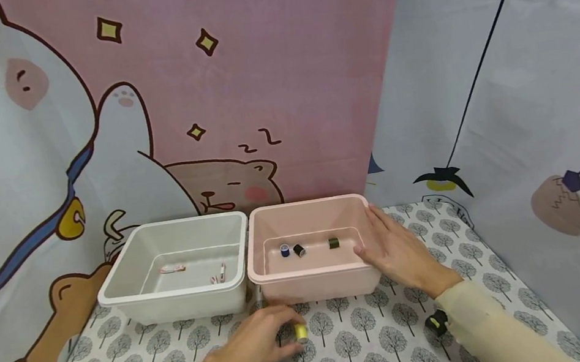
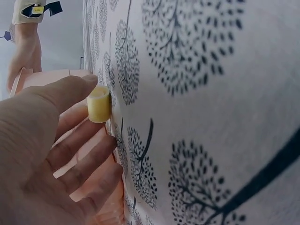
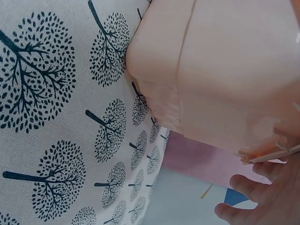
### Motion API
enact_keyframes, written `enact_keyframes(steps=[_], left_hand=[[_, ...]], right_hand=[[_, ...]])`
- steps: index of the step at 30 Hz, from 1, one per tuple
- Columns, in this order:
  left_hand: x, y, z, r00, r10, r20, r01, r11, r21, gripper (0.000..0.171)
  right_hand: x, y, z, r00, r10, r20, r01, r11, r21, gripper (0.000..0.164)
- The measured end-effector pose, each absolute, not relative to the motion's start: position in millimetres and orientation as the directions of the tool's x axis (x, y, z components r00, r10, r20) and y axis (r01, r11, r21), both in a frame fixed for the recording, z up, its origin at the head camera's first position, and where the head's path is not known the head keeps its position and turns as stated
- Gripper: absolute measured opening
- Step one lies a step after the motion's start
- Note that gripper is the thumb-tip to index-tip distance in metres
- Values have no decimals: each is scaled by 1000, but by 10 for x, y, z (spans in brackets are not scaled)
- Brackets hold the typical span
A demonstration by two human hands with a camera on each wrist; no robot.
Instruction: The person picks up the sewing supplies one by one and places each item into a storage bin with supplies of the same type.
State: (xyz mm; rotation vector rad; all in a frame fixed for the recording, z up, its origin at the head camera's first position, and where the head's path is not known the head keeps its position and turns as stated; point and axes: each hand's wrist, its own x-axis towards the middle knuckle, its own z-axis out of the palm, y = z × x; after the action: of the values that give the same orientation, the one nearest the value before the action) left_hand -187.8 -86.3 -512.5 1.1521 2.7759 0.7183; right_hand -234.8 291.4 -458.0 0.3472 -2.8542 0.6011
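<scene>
On the patterned cloth in front of the pink bin (image 1: 316, 285) stands a small yellow thread spool (image 2: 99, 107). My left hand (image 1: 254, 342) is around it, thumb and forefinger right at its sides. In the left wrist view the thumb tip overlaps the spool's top edge, while the other fingers stretch out loosely beyond it. My right hand (image 1: 397, 249) rests on the right rim of the pink bin with its fingers extended, the thumb lying over the edge. Inside that bin are a blue spool (image 1: 285, 250) and two dark spools, one a dark green spool (image 1: 334, 243).
A white bin (image 1: 174, 308) stands left of the pink one, holding a small pale-and-orange piece (image 1: 172, 269) and other small white-and-red pieces (image 1: 220, 275). The tree-print cloth (image 1: 369, 349) covers the table. Cartoon-printed curtains (image 1: 282, 83) hang behind and at the right.
</scene>
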Motion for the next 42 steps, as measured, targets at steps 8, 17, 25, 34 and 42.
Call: enact_keyframes(steps=[8, 17, 25, 34, 42], left_hand=[[-1871, -799, -5164, -758, 639, 132, 631, 667, 397, 42], [-1860, -783, -5183, -747, 641, 174, 653, 660, 371, 30], [-1836, -793, -5153, -749, 640, 168, 648, 656, 387, 32], [-1830, -769, -5063, -737, 648, 194, 658, 619, 429, 31], [-1810, -729, -4956, -725, 644, 245, 680, 608, 410, 29]], right_hand=[[-2349, 2923, -4577, -951, -187, 246, -271, 888, -372, 105], [-2348, 2913, -4569, -950, -190, 249, -274, 889, -367, 104], [-2349, 2914, -4570, -954, -182, 237, -262, 891, -371, 106], [-2345, 2934, -4581, -958, -174, 227, -252, 889, -382, 107], [-2339, 2931, -4582, -959, -171, 225, -249, 887, -388, 107]])
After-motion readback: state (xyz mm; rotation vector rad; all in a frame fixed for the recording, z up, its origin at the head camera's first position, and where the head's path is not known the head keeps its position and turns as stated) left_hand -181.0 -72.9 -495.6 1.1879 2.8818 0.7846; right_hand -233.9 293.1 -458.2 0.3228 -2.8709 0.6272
